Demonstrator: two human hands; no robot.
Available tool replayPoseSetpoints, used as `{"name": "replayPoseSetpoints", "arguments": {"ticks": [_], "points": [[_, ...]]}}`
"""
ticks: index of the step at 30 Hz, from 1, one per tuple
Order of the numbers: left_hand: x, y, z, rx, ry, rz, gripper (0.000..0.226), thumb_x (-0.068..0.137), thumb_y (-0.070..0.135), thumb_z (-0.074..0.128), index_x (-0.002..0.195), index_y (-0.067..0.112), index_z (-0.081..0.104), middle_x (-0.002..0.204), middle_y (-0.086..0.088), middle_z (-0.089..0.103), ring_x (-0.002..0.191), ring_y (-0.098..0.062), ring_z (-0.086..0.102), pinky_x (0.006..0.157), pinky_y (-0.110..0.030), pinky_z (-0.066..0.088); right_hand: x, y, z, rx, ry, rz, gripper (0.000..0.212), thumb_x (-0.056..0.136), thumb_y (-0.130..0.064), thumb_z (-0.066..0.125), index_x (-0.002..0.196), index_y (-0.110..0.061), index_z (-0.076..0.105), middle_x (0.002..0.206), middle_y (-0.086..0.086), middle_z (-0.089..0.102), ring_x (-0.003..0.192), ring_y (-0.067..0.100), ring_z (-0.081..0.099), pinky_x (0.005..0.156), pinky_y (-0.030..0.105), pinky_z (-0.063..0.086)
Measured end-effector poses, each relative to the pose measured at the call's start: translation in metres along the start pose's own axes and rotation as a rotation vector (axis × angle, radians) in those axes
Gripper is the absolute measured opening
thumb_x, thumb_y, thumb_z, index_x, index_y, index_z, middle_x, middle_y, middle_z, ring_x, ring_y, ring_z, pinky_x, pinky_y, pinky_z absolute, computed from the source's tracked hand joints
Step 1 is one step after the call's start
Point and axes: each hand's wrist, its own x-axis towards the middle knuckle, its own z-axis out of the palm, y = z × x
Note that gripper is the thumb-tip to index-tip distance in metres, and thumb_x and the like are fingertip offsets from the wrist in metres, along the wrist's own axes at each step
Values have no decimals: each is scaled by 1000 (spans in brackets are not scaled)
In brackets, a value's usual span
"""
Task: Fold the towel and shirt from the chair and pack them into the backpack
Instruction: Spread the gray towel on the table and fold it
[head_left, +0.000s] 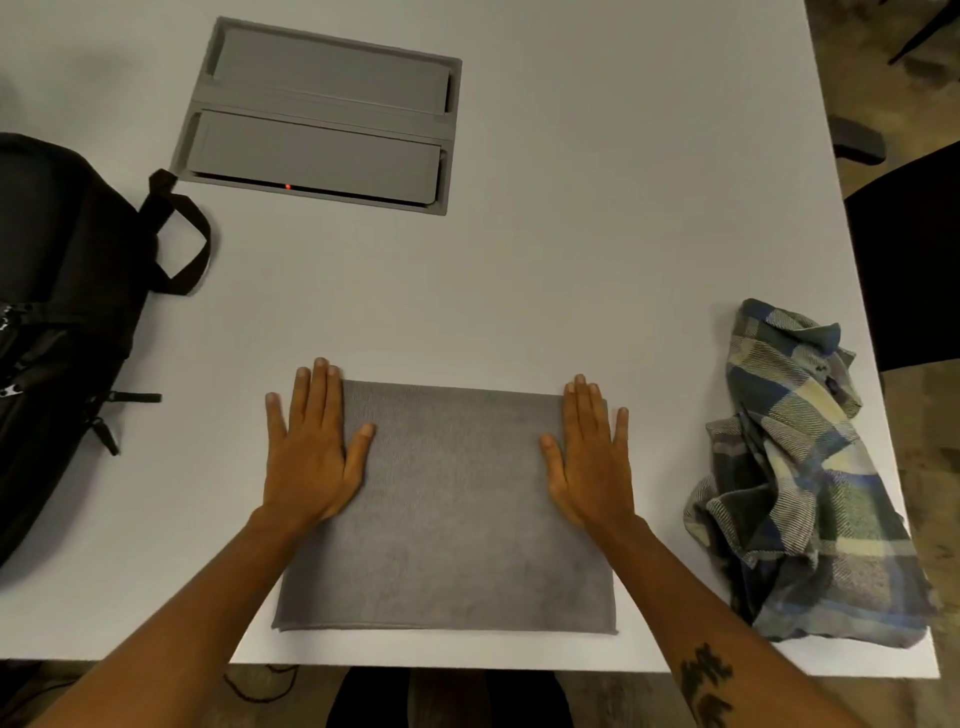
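Observation:
A grey towel (452, 509) lies folded into a flat rectangle near the table's front edge. My left hand (311, 441) rests flat on its left edge, fingers spread, partly on the table. My right hand (589, 452) lies flat on its right edge in the same way. Neither hand grips anything. A crumpled plaid shirt (795, 483) in blue, green and cream sits in a heap at the table's right edge. A black backpack (57, 332) lies at the left edge, partly cut off by the frame; I cannot tell whether its main zip is undone.
The white table (519, 286) has a grey recessed cable box (322, 114) with two lids and a red light at the back. A dark chair (909, 249) stands beyond the right edge. The backpack's handle loop (176, 234) lies on the table.

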Motion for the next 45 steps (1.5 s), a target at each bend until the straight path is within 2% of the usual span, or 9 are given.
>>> {"name": "replayPoseSetpoints", "arguments": {"ticks": [5,8,11,15,18,22,25,30,45], "points": [[3,-3,-8,-151,22,8,76,107,51,29,167,11,6,175,-10,9,163,-25,1,126,-61,-13,6,6,-11,168,100,-1,60,108,-19,42,164,-11,23,169,8,30,157,23,22,128,59,11],[11,-3,-20,-235,72,34,67,105,36,39,165,13,20,161,-15,42,155,-33,29,127,-62,-10,13,12,-25,227,172,30,62,100,-14,62,158,-15,39,134,3,62,129,20,49,117,46,32],[20,-9,-29,-180,86,90,61,99,31,47,157,13,39,125,-8,61,130,-30,50,126,-65,-5,24,21,-33,265,121,30,58,96,-21,69,150,-20,49,122,-5,62,122,18,47,107,39,34],[33,-20,-39,-105,100,162,26,98,31,66,118,17,72,105,-1,65,111,-26,57,123,-70,-1,37,34,-44,282,73,-2,22,88,-26,80,109,-22,73,101,-10,63,107,19,52,93,44,43],[38,-26,-49,-159,127,146,12,92,26,77,99,16,75,98,0,67,100,-24,59,124,-62,5,43,43,-55,343,90,-2,13,83,-25,87,88,-19,78,89,-6,68,91,16,56,82,48,52],[42,-26,-79,-326,172,171,15,91,29,77,98,16,75,95,2,72,85,-18,66,110,-59,44,47,46,-84,472,158,3,16,79,-21,90,88,-14,79,85,-3,67,81,18,63,73,32,54],[45,-20,-106,-445,204,182,13,89,25,79,100,19,78,95,-1,77,85,-15,69,90,-30,58,49,42,-103,475,179,-3,15,83,-20,87,93,-12,79,89,-6,67,84,15,64,73,18,48],[32,-13,-132,-461,272,120,14,85,19,83,97,14,78,95,-5,78,89,-18,70,87,-1,42,35,37,-126,410,292,-72,16,85,-18,85,98,-10,81,92,-6,65,89,16,59,74,25,47],[-108,-39,-78,-319,246,218,16,89,33,74,93,18,78,99,7,75,88,-18,72,83,-52,53,-124,32,-69,303,308,-85,30,78,-1,87,103,-18,84,93,-4,64,90,18,56,78,24,50]]}}
